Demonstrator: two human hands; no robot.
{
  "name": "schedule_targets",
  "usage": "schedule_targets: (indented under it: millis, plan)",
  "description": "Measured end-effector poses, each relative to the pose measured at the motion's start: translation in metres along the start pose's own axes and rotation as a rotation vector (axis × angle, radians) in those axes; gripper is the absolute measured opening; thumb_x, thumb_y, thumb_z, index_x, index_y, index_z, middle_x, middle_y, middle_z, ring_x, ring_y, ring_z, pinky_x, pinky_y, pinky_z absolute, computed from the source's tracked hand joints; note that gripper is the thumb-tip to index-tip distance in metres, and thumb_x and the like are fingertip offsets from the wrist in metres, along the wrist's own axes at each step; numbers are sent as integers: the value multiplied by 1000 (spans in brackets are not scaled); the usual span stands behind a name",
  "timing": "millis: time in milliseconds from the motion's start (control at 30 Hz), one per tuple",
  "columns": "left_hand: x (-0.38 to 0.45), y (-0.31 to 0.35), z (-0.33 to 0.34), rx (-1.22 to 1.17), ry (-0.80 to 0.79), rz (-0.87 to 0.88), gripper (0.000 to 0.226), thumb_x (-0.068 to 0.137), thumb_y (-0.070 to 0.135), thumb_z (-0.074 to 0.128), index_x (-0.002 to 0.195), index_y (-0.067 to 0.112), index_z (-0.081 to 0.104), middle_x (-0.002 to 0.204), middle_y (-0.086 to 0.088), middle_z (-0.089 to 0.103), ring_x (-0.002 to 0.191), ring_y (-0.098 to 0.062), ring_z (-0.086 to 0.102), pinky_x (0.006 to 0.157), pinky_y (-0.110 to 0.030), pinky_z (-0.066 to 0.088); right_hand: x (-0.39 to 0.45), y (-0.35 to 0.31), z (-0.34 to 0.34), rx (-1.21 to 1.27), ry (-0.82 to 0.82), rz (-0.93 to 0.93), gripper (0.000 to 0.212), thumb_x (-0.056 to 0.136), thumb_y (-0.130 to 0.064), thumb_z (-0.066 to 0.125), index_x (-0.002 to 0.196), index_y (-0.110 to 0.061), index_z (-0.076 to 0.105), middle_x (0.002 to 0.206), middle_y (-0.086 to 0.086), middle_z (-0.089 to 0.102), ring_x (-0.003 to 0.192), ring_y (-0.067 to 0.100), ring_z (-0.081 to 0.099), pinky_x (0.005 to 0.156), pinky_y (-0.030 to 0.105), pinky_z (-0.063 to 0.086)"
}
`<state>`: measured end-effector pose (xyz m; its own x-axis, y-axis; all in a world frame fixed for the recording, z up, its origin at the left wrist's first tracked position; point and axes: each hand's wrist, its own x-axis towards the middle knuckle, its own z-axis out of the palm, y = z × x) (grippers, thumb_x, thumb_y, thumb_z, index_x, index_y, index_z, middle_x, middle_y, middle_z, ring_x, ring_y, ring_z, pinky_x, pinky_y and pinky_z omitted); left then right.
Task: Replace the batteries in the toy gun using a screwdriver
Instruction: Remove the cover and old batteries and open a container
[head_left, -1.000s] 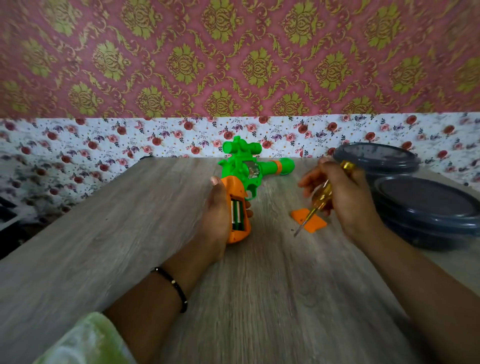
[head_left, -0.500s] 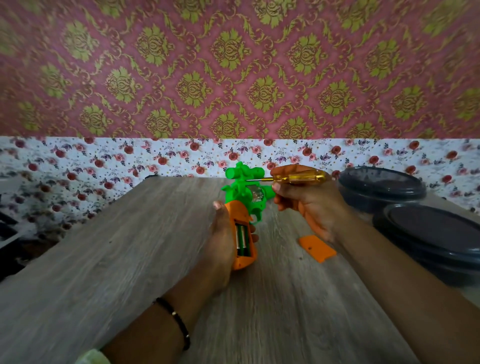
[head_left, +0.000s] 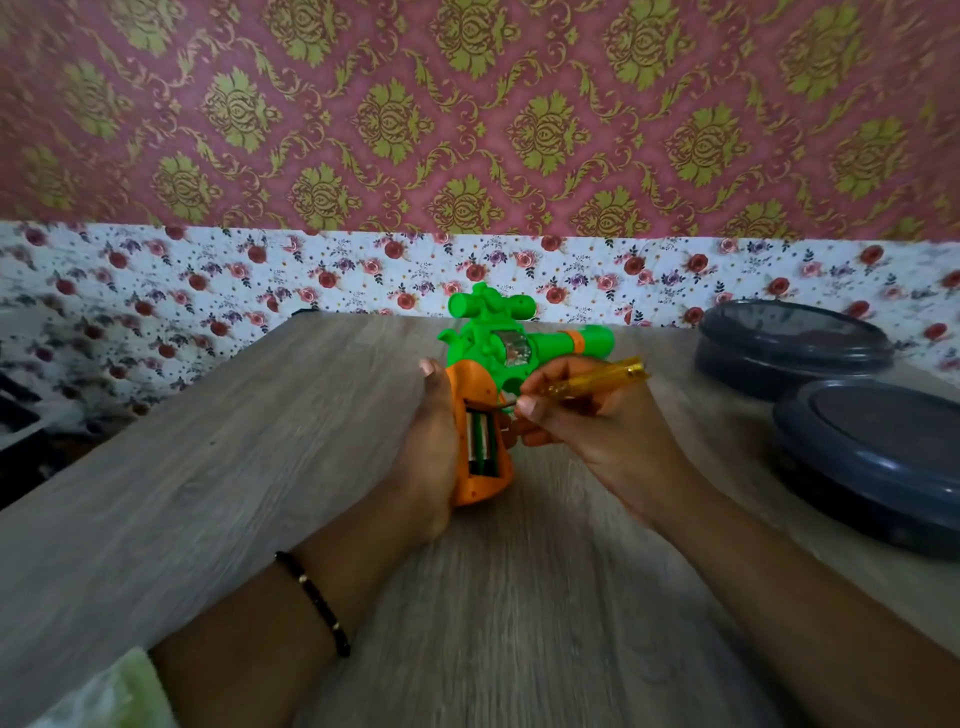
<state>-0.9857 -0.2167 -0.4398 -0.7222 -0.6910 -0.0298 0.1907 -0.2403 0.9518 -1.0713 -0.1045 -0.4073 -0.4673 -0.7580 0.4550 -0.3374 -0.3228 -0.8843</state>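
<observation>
Head: left hand (head_left: 431, 457) grips toy gun (head_left: 485, 415); screwdriver (head_left: 587, 382) in right fingers (head_left: 540, 405).

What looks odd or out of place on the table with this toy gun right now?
Only the toy gun itself: its orange grip has the battery compartment uncovered, batteries exposed, with no cover in view. The left hand holds the grip while the right hand points the screwdriver at the compartment's top edge. Nothing looks spilled or broken.
</observation>
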Motion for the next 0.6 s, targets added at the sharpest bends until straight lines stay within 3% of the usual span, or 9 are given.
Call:
schedule_targets:
  millis: [133,300,400,467,600]
  plan:
    - [-1,0,0,9,5,1,73,89,69,9,105,21,62,102,-11,68,85,-21,66,70,-30,50,0,6,3,-2,9,-18,21,78,15,61,75,-6,59,70,7,60,59,4,63,59,19,55]
    - [-2,0,0,-27,-46,2,82,89,69,8,132,15,52,100,-8,68,81,-16,67,70,-29,50,0,19,3,-107,22,-110,22,78,8,66,79,-14,67,77,14,68,70,26,70,72,37,59]
    - [-2,0,-2,-10,-42,15,84,88,70,9,136,14,49,100,-8,67,73,-12,68,70,-30,50,0,22,3,-210,37,-188,19,77,3,69,82,-15,70,77,6,70,71,18,70,72,27,58]
    - [-2,-1,-3,-3,-27,3,85,86,72,10,137,16,49,105,-10,68,81,-15,69,76,-33,51,-2,22,3,-318,44,-257,13,77,-2,71,85,-11,72,79,2,71,71,10,69,69,16,54]
    - [-4,-1,-2,-35,-21,-38,88,83,77,14,135,16,50,119,-16,66,109,-27,64,98,-43,47,-4,25,8,-468,90,-391,11,76,-14,67,85,-11,72,80,-5,71,75,5,67,69,16,52]
